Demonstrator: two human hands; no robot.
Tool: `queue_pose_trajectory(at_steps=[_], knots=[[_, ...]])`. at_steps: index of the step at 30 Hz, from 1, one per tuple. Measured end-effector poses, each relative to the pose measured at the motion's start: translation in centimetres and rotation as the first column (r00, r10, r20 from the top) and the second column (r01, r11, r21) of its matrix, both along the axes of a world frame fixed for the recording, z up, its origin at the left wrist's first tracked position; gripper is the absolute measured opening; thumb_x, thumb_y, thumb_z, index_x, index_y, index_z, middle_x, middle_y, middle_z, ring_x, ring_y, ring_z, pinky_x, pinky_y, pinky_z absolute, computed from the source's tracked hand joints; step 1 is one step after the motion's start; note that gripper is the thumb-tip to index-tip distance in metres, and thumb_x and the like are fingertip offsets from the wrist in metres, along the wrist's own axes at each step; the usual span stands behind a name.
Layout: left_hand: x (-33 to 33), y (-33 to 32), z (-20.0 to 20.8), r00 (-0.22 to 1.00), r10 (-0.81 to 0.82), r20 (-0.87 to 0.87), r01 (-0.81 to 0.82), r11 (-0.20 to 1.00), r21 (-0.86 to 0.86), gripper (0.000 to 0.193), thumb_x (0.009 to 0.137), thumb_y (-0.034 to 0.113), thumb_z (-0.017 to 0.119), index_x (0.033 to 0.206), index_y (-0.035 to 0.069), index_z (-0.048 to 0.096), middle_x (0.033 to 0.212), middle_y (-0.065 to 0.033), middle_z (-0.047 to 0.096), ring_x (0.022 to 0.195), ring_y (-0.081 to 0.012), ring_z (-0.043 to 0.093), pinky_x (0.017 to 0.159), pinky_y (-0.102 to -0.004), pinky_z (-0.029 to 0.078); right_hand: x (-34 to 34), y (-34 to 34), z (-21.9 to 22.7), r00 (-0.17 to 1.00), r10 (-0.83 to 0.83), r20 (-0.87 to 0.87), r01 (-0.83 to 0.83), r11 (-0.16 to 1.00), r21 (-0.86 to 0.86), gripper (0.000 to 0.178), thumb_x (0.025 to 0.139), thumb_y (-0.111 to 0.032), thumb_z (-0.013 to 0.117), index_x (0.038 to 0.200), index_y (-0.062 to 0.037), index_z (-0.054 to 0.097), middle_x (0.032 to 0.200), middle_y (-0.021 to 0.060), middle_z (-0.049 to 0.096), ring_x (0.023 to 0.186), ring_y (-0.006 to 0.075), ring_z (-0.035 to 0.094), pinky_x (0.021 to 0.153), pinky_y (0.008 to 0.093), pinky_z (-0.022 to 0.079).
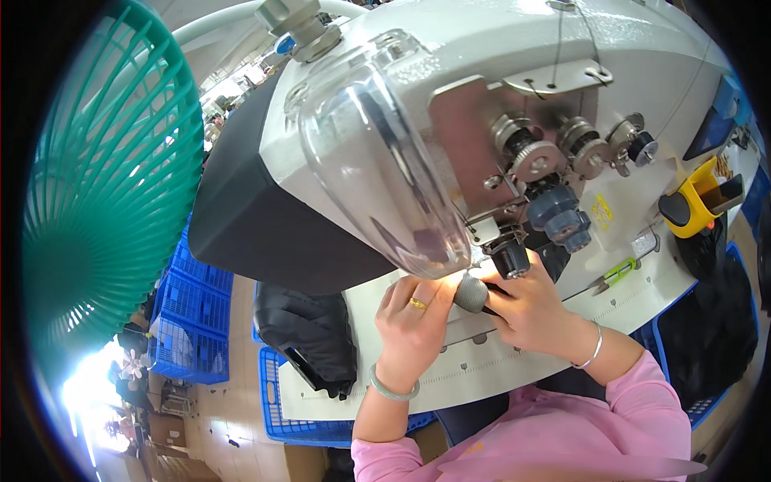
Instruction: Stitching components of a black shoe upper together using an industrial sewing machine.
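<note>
Both of my hands are close together below the head of a white sewing machine [522,40]. My left hand [414,321], with a ring and a bangle, has its fingers bent and pressed together; their tips and whatever they grip are hidden. My right hand [526,309] is closed on black fabric [554,255], which shows beyond its knuckles and darkly under its fingers. Between the hands sits a grey, finely ribbed rounded piece [471,294]; whether it belongs to the machine, I cannot tell. A clear plastic guard [377,161] and tension knobs [554,213] cover the view of the needle area.
Black fabric pieces [309,337] lie at the left of the white table [498,365]. Green-handled thread snips [618,273] and a yellow holder [697,201] are at the right. A green fan [112,177] stands at far left; blue crates [189,345] stand behind it.
</note>
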State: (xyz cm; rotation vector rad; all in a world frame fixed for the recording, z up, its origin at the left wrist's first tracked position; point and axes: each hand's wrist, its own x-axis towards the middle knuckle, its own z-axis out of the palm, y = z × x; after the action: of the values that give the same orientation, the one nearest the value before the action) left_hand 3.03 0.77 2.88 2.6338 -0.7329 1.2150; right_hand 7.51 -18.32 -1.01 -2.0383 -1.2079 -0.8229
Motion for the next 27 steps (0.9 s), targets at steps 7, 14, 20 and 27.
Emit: queue_pose_trajectory(at_steps=[7,14,20,27], knots=[[-0.5,-0.6,0.7,0.998,0.011,-0.055,-0.012,1.0,-0.021,0.034,0.065,-0.004,0.071,0.098,0.005,0.069,0.104,-0.0073,0.065,0.099,-0.03,0.064,0.086,-0.0432,0.053,0.4,-0.7,0.5,0.998,0.033,-0.048,-0.032,0.999,0.024,0.041,0.058,0.0,0.064,0.098,-0.0102,0.069,0.115,0.0063,0.065,0.101,0.028,0.06,0.086,0.0453,0.042],[-1.0,-1.0,0.7,0.993,0.044,-0.105,-0.049,0.998,-0.047,0.032,0.068,-0.005,0.072,0.098,0.003,0.069,0.102,-0.008,0.066,0.097,-0.0294,0.068,0.08,-0.0374,0.056,0.5,-1.3,1.5,0.998,0.01,-0.062,-0.017,0.994,-0.108,0.047,0.056,0.002,0.062,0.099,-0.0117,0.07,0.11,0.0035,0.067,0.098,0.0271,0.061,0.083,0.0435,0.043],[-1.0,-0.9,0.7,0.991,0.029,-0.129,-0.036,0.998,-0.055,0.029,0.071,-0.006,0.072,0.098,0.001,0.069,0.101,-0.0086,0.066,0.099,-0.03,0.07,0.08,-0.0363,0.058,0.8,-1.2,1.4,0.999,0.013,0.038,-0.008,0.994,-0.107,0.043,0.056,-0.005,0.067,0.098,-0.0133,0.066,0.098,0.0032,0.054,0.092,0.0258,0.055,0.078,0.0405,0.044],[-0.6,-0.9,0.2,0.994,0.038,-0.101,-0.042,0.998,-0.037,0.03,0.068,-0.002,0.066,0.097,0.005,0.068,0.093,-0.0063,0.058,0.093,-0.0243,0.066,0.075,-0.0326,0.057,1.1,-1.3,1.1,0.999,0.013,0.038,-0.01,0.996,-0.086,0.045,0.056,-0.003,0.067,0.1,-0.0142,0.065,0.095,0.0033,0.053,0.092,0.0255,0.055,0.079,0.0406,0.044]])
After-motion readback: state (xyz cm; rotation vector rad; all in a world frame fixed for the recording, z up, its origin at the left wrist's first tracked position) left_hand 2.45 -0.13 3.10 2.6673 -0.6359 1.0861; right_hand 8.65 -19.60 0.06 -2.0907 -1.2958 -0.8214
